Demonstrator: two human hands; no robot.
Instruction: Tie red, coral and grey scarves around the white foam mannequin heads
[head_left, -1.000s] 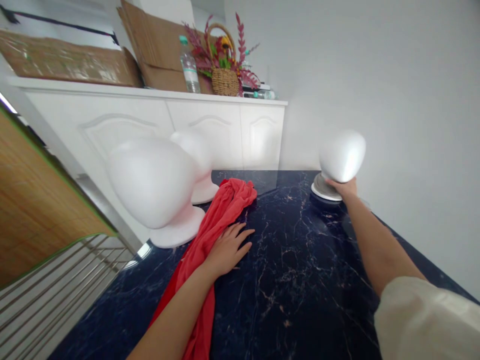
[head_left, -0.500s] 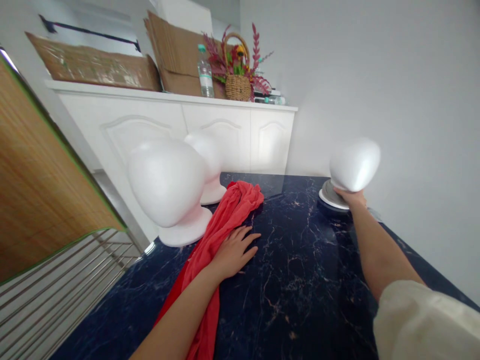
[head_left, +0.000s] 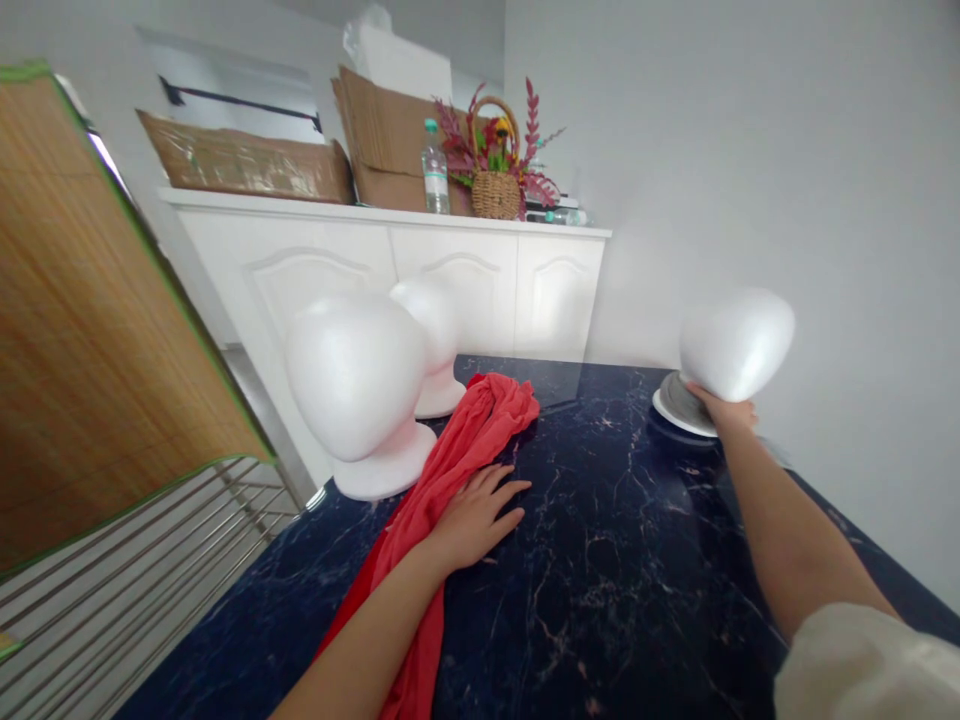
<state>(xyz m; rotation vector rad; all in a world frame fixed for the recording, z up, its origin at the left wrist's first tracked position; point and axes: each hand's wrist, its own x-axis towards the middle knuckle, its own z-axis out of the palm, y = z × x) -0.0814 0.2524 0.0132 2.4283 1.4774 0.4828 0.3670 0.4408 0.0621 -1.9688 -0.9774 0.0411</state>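
My left hand [head_left: 474,520] lies flat with fingers spread, partly over a long red cloth [head_left: 480,425] and partly on the dark blue marbled table [head_left: 600,560]. At the far right, my right hand [head_left: 729,408] grips the neck of a white foam head [head_left: 739,340], whose neck is wrapped in something grey. Its round white base is at the tabletop. Left of the cloth stands a large white foam head [head_left: 356,375], with another foam head [head_left: 431,320] just behind it.
Behind the table is a white cabinet [head_left: 465,262] with cardboard boxes, a water bottle [head_left: 435,168] and a flower basket [head_left: 495,193]. A metal rack [head_left: 172,570] and a bamboo-like panel [head_left: 97,320] are at the left, a grey wall at the right.
The camera view has shifted, so the scene sits slightly lower and further right. The foam head in my right hand leans a little more to the right. My left hand stays spread on the cloth.
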